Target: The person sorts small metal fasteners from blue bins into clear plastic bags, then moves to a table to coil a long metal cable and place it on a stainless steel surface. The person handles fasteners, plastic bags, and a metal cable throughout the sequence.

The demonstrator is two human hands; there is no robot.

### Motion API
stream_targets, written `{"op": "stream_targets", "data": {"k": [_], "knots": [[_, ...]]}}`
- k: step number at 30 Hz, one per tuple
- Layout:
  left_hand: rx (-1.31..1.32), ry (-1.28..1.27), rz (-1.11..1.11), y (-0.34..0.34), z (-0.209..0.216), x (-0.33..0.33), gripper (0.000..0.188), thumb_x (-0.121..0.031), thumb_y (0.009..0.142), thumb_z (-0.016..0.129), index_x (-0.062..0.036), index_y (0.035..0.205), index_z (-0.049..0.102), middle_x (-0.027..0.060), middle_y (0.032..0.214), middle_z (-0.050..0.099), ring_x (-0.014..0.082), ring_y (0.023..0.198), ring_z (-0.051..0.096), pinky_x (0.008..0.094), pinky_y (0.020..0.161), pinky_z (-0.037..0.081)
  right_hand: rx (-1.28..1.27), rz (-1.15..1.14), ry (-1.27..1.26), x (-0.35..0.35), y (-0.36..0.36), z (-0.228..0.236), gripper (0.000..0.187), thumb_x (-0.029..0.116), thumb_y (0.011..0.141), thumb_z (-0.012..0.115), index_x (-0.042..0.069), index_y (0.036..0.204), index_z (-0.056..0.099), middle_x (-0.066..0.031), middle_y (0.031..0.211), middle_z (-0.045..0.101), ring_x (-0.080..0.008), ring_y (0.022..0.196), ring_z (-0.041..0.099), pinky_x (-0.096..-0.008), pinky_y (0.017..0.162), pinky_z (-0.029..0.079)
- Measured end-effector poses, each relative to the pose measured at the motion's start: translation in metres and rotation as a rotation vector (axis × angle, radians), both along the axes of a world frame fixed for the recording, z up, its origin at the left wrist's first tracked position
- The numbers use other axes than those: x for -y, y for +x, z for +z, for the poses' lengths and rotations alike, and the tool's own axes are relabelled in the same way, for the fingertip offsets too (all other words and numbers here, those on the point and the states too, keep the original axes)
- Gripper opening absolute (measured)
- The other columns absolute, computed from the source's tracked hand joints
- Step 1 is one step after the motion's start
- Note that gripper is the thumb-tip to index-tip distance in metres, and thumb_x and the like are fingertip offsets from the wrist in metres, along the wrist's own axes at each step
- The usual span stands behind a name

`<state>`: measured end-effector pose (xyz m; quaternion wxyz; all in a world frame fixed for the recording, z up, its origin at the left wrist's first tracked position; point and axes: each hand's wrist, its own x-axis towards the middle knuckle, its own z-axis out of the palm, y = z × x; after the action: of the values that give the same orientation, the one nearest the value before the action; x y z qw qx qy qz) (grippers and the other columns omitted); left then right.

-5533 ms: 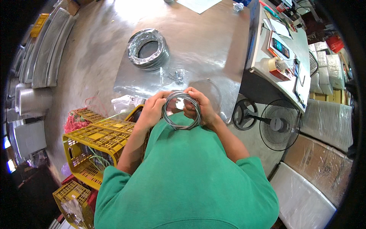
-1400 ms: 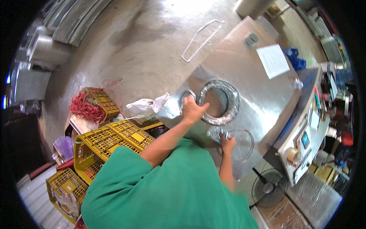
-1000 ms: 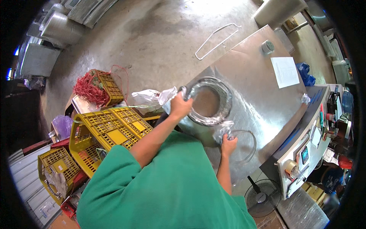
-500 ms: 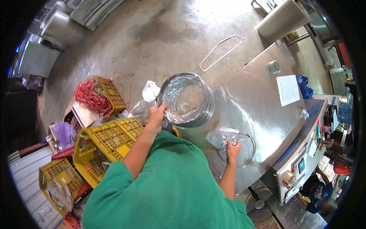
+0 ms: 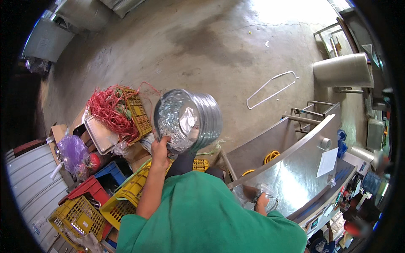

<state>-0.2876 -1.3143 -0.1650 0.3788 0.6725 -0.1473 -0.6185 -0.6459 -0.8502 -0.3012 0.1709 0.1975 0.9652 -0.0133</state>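
Note:
My left hand [image 5: 159, 152] grips the near rim of a compressed silver flexible duct [image 5: 211, 120]. The duct is tilted, and its crinkled foil inside faces left, with a whitish patch showing within. Over the steel table, my right hand [image 5: 261, 203] is closed on a clear plastic bag [image 5: 265, 188]. A thin looped band [image 5: 275, 205] shows beside that hand, partly hidden by the hand and my green sleeve.
Yellow crates [image 5: 82, 219], a red crate [image 5: 89, 189] and a crate of red string [image 5: 110, 107] crowd the left. The steel table [image 5: 291, 177] bears a paper sheet [image 5: 327, 162] and a small roll [image 5: 325, 143]. A bent white rod [image 5: 270, 90] lies on the floor.
My view has turned left. The duct has tipped so that its opening faces left. My right hand with the bag now shows nearer the table's near edge.

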Motion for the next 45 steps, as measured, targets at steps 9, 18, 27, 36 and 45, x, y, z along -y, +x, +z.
{"op": "stream_targets", "data": {"k": [9, 18, 27, 36, 45], "knots": [[0.019, 0.109, 0.089, 0.029, 0.004, 0.083, 0.007, -0.013, 0.086, 0.064, -0.0075, 0.085, 0.06, -0.0017, 0.065, 0.052, 0.0065, 0.045, 0.041, 0.0228, 0.038, 0.03, 0.041, -0.527, -0.448, 0.044, -0.004, -0.017, 0.058, 0.037, 0.081, 0.066, -0.012, 0.111, 0.063, -0.0218, 0.104, 0.067, -0.0337, 0.079, 0.069, -0.043, 0.064, 0.056], [-0.109, 0.251, -0.229, -0.046, -0.085, 0.177, 0.018, -0.022, 0.094, 0.055, -0.0133, 0.077, 0.056, -0.0037, 0.057, 0.048, 0.0061, 0.042, 0.039, 0.0214, 0.037, 0.03, -0.087, -0.535, -0.151, 0.08, -0.004, -0.033, 0.057, 0.029, 0.076, 0.069, -0.006, 0.119, 0.061, -0.0286, 0.12, 0.065, -0.0443, 0.113, 0.062, -0.0492, 0.098, 0.049], [-0.002, 0.241, -0.365, -0.283, -0.075, 0.306, 0.011, -0.011, 0.088, 0.061, -0.0048, 0.08, 0.057, 0.0009, 0.062, 0.052, 0.0072, 0.043, 0.04, 0.0233, 0.036, 0.03, -0.095, -0.923, -0.187, 0.157, -0.048, -0.037, 0.054, 0.03, 0.076, 0.072, -0.008, 0.113, 0.066, -0.0283, 0.114, 0.068, -0.0409, 0.103, 0.068, -0.0486, 0.085, 0.055], [0.048, 0.1, -0.542, -0.525, -0.034, 0.429, 0.008, -0.004, 0.079, 0.064, -0.0003, 0.082, 0.058, 0.0028, 0.064, 0.053, 0.0113, 0.043, 0.044, 0.0274, 0.038, 0.031, -0.226, -0.829, -0.359, 0.393, -0.291, -0.054, 0.052, 0.031, 0.079, 0.072, -0.009, 0.111, 0.064, -0.0277, 0.11, 0.069, -0.0413, 0.101, 0.069, -0.0487, 0.088, 0.055], [0.117, -0.084, -0.777, -0.788, -0.05, 0.589, 0.006, -0.007, 0.079, 0.064, -0.0015, 0.08, 0.062, 0.0033, 0.064, 0.055, 0.0149, 0.047, 0.05, 0.0315, 0.042, 0.036, -0.187, -0.67, -0.671, 0.598, -0.538, -0.071, 0.047, 0.024, 0.077, 0.069, -0.01, 0.109, 0.064, -0.0236, 0.102, 0.071, -0.0345, 0.089, 0.073, -0.0445, 0.075, 0.058]]}}
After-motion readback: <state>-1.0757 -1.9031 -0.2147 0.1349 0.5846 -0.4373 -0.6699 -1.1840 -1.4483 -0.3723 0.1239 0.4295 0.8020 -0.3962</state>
